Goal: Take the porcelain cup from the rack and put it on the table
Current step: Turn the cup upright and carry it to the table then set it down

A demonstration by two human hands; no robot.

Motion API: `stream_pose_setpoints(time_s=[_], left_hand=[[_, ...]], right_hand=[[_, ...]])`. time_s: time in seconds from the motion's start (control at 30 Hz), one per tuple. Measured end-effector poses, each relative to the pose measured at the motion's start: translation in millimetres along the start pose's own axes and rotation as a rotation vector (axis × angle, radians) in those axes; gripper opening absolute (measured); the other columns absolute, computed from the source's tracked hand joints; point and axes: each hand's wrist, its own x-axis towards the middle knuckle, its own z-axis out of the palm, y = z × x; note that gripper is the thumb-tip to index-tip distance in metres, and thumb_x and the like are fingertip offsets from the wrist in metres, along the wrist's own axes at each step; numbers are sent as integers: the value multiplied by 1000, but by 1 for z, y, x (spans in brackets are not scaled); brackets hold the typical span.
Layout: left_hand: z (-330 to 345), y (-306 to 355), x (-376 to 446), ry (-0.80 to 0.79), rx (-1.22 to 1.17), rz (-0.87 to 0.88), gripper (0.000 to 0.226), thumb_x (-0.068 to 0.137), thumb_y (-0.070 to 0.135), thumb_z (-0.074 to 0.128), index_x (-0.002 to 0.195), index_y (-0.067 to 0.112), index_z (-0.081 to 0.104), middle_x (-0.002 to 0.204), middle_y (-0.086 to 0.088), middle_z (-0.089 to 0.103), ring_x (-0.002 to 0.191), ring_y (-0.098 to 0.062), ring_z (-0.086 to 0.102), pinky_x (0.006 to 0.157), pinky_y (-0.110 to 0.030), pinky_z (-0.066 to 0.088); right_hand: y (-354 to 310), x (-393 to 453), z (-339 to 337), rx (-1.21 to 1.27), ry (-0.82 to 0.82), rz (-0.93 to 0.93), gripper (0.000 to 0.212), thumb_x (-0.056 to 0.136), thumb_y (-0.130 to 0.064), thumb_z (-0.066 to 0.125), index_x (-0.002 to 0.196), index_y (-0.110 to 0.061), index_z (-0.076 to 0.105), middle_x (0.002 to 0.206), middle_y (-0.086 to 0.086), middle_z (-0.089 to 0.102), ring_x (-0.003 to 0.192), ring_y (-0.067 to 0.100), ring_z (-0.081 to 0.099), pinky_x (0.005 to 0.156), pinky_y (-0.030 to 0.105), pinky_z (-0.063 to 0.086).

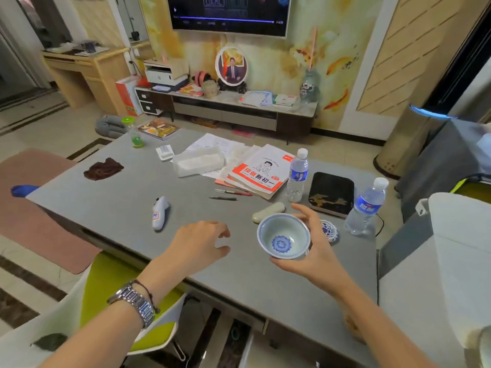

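The right hand [316,251] holds the cup [283,236] above the desk [111,205], fingers [305,213] curled around its far side, thumb under its near rim. The left hand [198,244] hovers empty, fingers loosely curled.

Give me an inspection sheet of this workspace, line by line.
Surface: grey table, partly bare near the hands.
Job's things: porcelain cup, upright, held above the table; rack not identifiable.
Clutter: two water bottles, books, black box, pens, brown cloth, small blue-patterned dish.
Grippers: right hand fingers around the cup; left hand empty, hovering.
Cables: thin black cable by the right bottle.
Surroundings: TV, cabinet, green chair.
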Motion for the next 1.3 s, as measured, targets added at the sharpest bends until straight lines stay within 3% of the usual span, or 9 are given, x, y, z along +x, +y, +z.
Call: stream_pose_setpoints(time_s=[0.13, 0.27, 0.4, 0.53, 0.67, 0.93, 1.3], left_hand=[[31, -9, 36, -28, -37, -13, 31, 85, 41, 55, 114, 28, 55, 116, 7, 61, 101, -19, 58, 74, -32, 44], [70, -20, 63, -84, -96, -3, 32, 85, 39, 56, 115, 28, 55, 118, 7, 61, 103, -18, 58, 80, -33, 47], [103, -36, 81, -129, -122, 29, 35, 84, 39, 57, 117, 29, 54, 119, 6, 60, 105, -18, 57, 82, -33, 46], [130, -51, 97, -137, -125, 75, 38, 84, 36, 58, 121, 26, 52, 122, 5, 58, 111, -18, 53, 84, -30, 40], [150, -63, 106, -154, -126, 122, 40, 84, 30, 61, 122, 24, 51, 124, 1, 56, 114, -21, 50, 88, -31, 39], [173, -72, 113, -155, -166, 184, 40, 81, 24, 60, 121, 21, 53, 123, 0, 55, 113, -22, 49, 88, -33, 40], [188, -78, 119, -216, -155, 228, 47, 82, 24, 58, 127, 20, 48, 126, -1, 52, 114, -23, 48, 90, -31, 40]], right_hand=[[41, 18, 13, -38, 42, 7, 100, 61, 10, 84, 126, -51, 38, 117, -31, 55, 112, -1, 57, 87, 6, 43], [93, 25, 31, -16, 62, 159, 103, 60, 6, 85, 133, -42, 30, 121, -23, 54, 112, 0, 57, 87, 7, 43], [133, 27, 50, 16, 97, 270, 101, 59, -3, 84, 137, -36, 29, 131, 5, 51, 119, 13, 55, 100, 25, 46], [165, 29, 66, -19, 137, 338, 103, 58, -5, 89, 140, -28, 30, 136, 7, 49, 124, 20, 52, 106, 45, 43], [184, 32, 77, -49, 198, 366, 104, 56, -9, 90, 139, -30, 31, 136, 9, 50, 124, 22, 52, 105, 50, 43], [205, 36, 87, -85, 265, 362, 106, 55, -9, 90, 137, -34, 29, 136, 11, 48, 126, 25, 51, 105, 50, 42], [225, 33, 96, -115, 301, 328, 108, 55, -9, 89, 134, -49, 27, 133, 5, 50, 124, 16, 52, 104, 34, 44]])
